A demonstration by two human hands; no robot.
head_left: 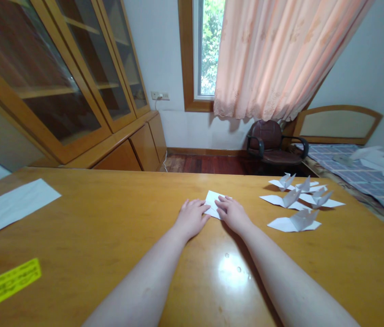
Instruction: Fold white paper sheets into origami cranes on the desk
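A small folded sheet of white paper [212,198] lies on the table in front of me, between both hands. My left hand [192,219] rests palm down at its left edge, fingers outstretched and fingertips touching the paper. From the right, my right hand [233,214] reaches over it, and its spread fingers lie on the paper's right part, covering some of it. Neither hand is wrapped round the paper. To the right stand several folded white paper cranes with wings spread; the nearest paper crane [296,222] is beside my right forearm.
The wooden table [117,245] spans the foreground. At its left lie a white paper strip [11,206] and a yellow label [8,286] with dark writing. Beyond it are a glass-doored cabinet [110,122], a brown armchair [270,141] and a bed [358,170].
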